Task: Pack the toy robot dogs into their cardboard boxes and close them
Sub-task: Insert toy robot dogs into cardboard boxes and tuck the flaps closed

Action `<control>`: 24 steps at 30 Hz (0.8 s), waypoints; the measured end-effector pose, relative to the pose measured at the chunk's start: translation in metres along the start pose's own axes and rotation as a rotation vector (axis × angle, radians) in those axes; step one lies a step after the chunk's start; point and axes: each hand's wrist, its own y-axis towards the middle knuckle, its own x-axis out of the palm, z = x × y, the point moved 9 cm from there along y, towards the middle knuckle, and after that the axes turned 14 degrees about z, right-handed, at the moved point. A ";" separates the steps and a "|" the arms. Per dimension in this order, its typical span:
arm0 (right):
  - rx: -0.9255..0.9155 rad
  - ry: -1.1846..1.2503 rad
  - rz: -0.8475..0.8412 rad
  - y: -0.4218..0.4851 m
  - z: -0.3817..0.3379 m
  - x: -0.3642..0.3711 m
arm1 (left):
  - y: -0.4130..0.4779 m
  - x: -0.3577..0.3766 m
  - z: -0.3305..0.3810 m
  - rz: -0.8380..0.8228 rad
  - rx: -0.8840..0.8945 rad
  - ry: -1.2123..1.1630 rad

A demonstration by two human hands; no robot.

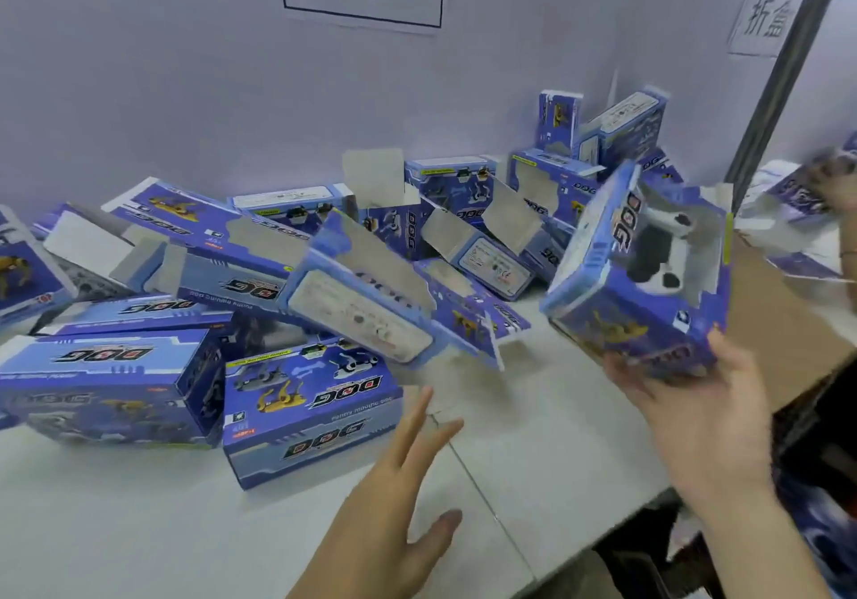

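My right hand (691, 406) grips the lower end of a blue "DOG" box (617, 301) and holds it tilted above the table's right side. A black and white toy robot dog (663, 246) shows through the box's window, and the top flap stands open. My left hand (408, 468) hovers over the white table (533, 436) with straight spread fingers, holding nothing. Closed boxes (310, 408) lie at the front left. Several open boxes (366, 283) with raised flaps are heaped along the wall.
A brown cardboard carton (779, 320) stands off the table's right edge. Behind it another person's hand (834, 181) holds a blurred box. A dark metal post (783, 65) rises at the right. Paper signs hang on the wall.
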 end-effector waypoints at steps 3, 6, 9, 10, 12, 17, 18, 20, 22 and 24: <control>-0.011 -0.177 0.081 0.032 0.008 0.012 | -0.011 0.025 -0.023 -0.154 -0.075 0.066; -0.017 -0.669 -0.024 0.034 0.053 0.011 | -0.018 0.045 -0.036 -0.180 0.046 0.220; 0.028 -0.877 -0.191 0.013 0.104 0.005 | -0.022 0.050 -0.026 -0.264 0.111 0.330; 0.054 -0.873 -0.194 0.008 0.114 0.001 | -0.025 0.053 -0.031 -0.311 0.074 0.376; 0.089 -0.807 -0.180 0.005 0.126 -0.002 | -0.026 0.054 -0.032 -0.350 0.051 0.423; 0.312 -0.500 -0.158 0.020 0.137 0.013 | -0.027 0.029 -0.050 -0.056 -0.154 0.100; 0.387 -0.430 -0.169 0.022 0.139 0.018 | -0.028 0.028 -0.053 -0.047 -0.215 0.050; 0.458 -0.368 -0.255 0.023 0.137 0.033 | -0.029 0.021 -0.057 0.014 -0.348 -0.065; 0.394 -0.417 -0.401 0.021 0.128 0.051 | -0.027 0.012 -0.054 0.124 -0.384 -0.087; 0.305 -0.497 -0.532 0.014 0.120 0.066 | -0.028 0.002 -0.050 0.256 -0.402 0.001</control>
